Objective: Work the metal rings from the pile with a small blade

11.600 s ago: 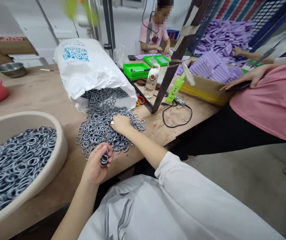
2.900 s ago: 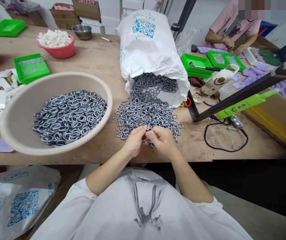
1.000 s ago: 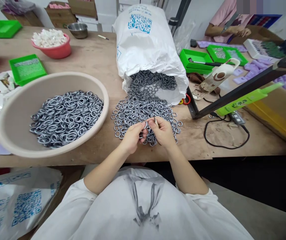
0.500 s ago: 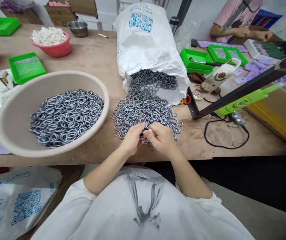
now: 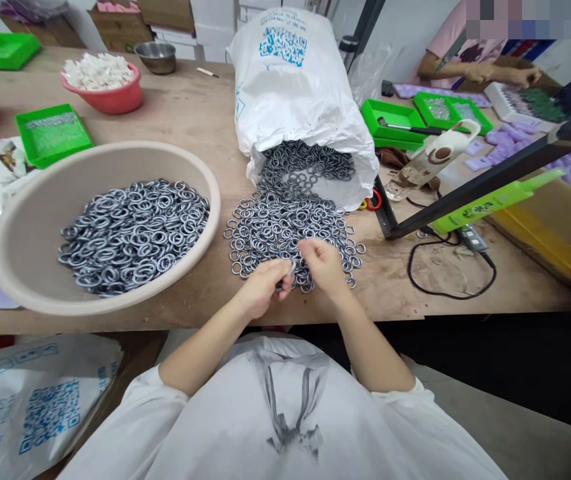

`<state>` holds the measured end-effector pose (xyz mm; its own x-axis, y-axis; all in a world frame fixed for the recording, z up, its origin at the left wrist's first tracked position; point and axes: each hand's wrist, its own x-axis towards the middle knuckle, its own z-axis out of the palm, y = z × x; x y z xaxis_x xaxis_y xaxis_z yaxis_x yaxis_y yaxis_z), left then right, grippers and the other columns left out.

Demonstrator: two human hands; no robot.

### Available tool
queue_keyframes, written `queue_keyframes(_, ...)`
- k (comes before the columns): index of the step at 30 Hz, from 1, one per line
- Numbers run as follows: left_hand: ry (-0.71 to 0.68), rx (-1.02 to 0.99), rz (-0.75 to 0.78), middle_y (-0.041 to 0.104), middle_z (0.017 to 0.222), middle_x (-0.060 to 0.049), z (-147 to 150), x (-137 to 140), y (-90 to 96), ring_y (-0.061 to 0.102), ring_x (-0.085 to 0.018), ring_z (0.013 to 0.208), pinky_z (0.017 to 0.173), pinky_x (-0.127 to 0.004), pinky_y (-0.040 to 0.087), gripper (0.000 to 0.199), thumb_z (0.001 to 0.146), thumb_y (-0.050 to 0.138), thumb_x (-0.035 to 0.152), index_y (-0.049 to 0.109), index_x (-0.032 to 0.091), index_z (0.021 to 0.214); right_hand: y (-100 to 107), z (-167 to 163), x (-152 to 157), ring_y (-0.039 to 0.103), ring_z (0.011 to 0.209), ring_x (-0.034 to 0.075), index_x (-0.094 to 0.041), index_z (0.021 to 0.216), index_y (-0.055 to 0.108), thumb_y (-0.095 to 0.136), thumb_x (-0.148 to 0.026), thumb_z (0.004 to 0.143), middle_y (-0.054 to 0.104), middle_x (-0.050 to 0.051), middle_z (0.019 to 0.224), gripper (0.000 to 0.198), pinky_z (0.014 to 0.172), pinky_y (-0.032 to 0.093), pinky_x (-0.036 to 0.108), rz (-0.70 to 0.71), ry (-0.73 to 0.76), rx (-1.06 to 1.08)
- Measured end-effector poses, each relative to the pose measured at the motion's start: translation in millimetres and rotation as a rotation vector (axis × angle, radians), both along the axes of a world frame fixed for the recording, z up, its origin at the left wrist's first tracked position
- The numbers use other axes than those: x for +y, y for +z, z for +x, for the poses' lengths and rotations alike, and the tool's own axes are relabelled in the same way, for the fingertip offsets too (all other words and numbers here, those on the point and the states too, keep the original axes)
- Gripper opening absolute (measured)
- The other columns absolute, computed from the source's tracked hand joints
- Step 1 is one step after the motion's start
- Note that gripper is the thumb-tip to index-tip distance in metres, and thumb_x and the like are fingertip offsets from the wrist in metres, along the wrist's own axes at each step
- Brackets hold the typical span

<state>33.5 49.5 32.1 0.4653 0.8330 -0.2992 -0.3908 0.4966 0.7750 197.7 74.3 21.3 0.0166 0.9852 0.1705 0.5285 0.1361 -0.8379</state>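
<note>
A pile of small dark metallic rings point(image 5: 285, 223) lies on the table in front of me, spilling from the mouth of a white sack point(image 5: 295, 87). Over the near edge of the pile, my left hand point(image 5: 266, 287) is closed on a ring point(image 5: 291, 268) held at the fingertips; something dark also shows under its fingers. Just to the right, apart from it, my right hand point(image 5: 324, 265) is closed with its fingertips over the rings. What it pinches, if anything, is hidden. A beige basin point(image 5: 25, 220) to the left holds many similar rings.
Green trays point(image 5: 54, 160) and a red bowl of white pieces point(image 5: 110, 100) stand at the left. On the right are a dark metal frame point(image 5: 445, 200), a black cable point(image 5: 445, 293) and a bottle point(image 5: 430, 157). A co-worker's hands point(image 5: 505, 73) are at the far right.
My hands were together over the near edge of the pile and have come apart. The right hand moved slightly up and right; the left keeps a ring.
</note>
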Motion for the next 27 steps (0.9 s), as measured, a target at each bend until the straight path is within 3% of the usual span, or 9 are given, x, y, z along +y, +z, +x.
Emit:
queue_keyframes(3, 0.009, -0.001, -0.029, 0.046, 0.054, 0.004, -10.9, -4.1, -7.5, 0.043, -0.005, 0.042, 0.041, -0.019, 0.031, 0.043, 0.076, 0.073, 0.047, 0.049, 0.016, 0.059, 2.6, 6.8, 28.2, 0.044, 0.058, 0.015, -0.021, 0.061, 0.047, 0.042, -0.059, 0.097, 0.046, -0.002, 0.057, 0.053, 0.058, 0.028, 0.029, -0.013, -0.150, -0.282)
queue_keyframes(6, 0.173, 0.030, -0.043, 0.058, 0.064, 0.001, -23.3, 2.0, -10.9, 0.050, -0.006, 0.046, 0.044, -0.019, 0.038, 0.033, 0.077, 0.073, 0.043, 0.061, 0.013, 0.070, 7.1, -5.7, 50.3, 0.059, 0.077, 0.020, -0.020, 0.082, 0.065, 0.055, -0.056, 0.093, 0.066, 0.005, 0.084, 0.039, 0.063, 0.034, 0.029, -0.070, -0.053, -0.623)
queue_keyframes(9, 0.229, 0.020, -0.048, 0.071, 0.086, -0.005, -33.4, 11.1, -9.6, 0.057, -0.007, 0.055, 0.048, -0.019, 0.046, 0.029, 0.076, 0.072, 0.029, 0.070, 0.014, 0.101, 4.9, -23.9, 63.3, 0.064, 0.087, 0.024, -0.020, 0.097, 0.070, 0.062, -0.049, 0.090, 0.069, 0.011, 0.104, 0.031, 0.068, 0.039, 0.030, -0.143, 0.040, -0.855)
queue_keyframes(11, 0.265, 0.024, -0.077, 0.072, 0.089, -0.005, -37.7, 14.9, -8.4, 0.060, -0.009, 0.058, 0.046, -0.019, 0.046, 0.030, 0.074, 0.069, 0.022, 0.069, 0.014, 0.103, 2.0, -26.9, 68.2, 0.064, 0.086, 0.024, -0.019, 0.093, 0.071, 0.060, -0.041, 0.091, 0.068, 0.012, 0.103, 0.024, 0.068, 0.039, 0.030, -0.160, 0.055, -0.885)
queue_keyframes(13, 0.308, 0.032, -0.118, 0.071, 0.083, -0.005, -39.5, 16.9, -8.1, 0.060, -0.009, 0.057, 0.042, -0.018, 0.044, 0.020, 0.074, 0.065, 0.020, 0.069, 0.013, 0.093, 0.5, -20.9, 69.4, 0.061, 0.081, 0.022, -0.019, 0.083, 0.069, 0.058, -0.036, 0.092, 0.067, 0.009, 0.093, 0.022, 0.066, 0.037, 0.030, -0.139, 0.039, -0.773)
queue_keyframes(16, 0.323, 0.019, -0.175, 0.066, 0.077, -0.003, -36.0, 18.7, -9.2, 0.057, -0.009, 0.054, 0.038, -0.018, 0.042, 0.014, 0.080, 0.061, 0.026, 0.066, 0.013, 0.082, 2.1, -6.2, 60.0, 0.048, 0.062, 0.015, -0.019, 0.069, 0.058, 0.057, -0.041, 0.091, 0.052, 0.001, 0.065, 0.032, 0.058, 0.032, 0.028, -0.143, 0.073, -0.299)
queue_keyframes(21, 0.097, -0.028, -0.188, 0.062, 0.074, -0.003, -14.6, 19.0, -7.7, 0.055, -0.008, 0.050, 0.034, -0.015, 0.033, 0.035, 0.085, 0.065, 0.048, 0.064, 0.013, 0.083, 3.5, -3.7, 21.6, 0.032, 0.046, 0.008, -0.021, 0.079, 0.057, 0.067, -0.067, 0.078, 0.040, -0.008, 0.057, 0.047, 0.045, 0.024, 0.024, -0.303, 0.288, 0.505)
queue_keyframes(24, -0.102, -0.093, -0.228, 0.054, 0.066, 0.001, -2.4, 16.6, -3.0, 0.047, -0.005, 0.045, 0.032, -0.013, 0.024, 0.047, 0.081, 0.069, 0.059, 0.062, 0.012, 0.083, 0.9, -8.3, 6.0, 0.046, 0.048, 0.010, -0.022, 0.081, 0.056, 0.069, -0.067, 0.077, 0.049, -0.006, 0.060, 0.047, 0.046, 0.034, 0.023, -0.349, 0.342, 0.610)
queue_keyframes(27, -0.122, -0.151, -0.234, 0.044, 0.062, 0.006, 4.6, 13.8, 1.3, 0.038, -0.002, 0.042, 0.033, -0.011, 0.018, 0.048, 0.075, 0.075, 0.058, 0.055, 0.015, 0.079, 1.0, -8.2, -0.8, 0.056, 0.058, 0.012, -0.022, 0.083, 0.058, 0.068, -0.066, 0.079, 0.057, -0.003, 0.066, 0.046, 0.055, 0.046, 0.025, -0.270, 0.295, 0.573)
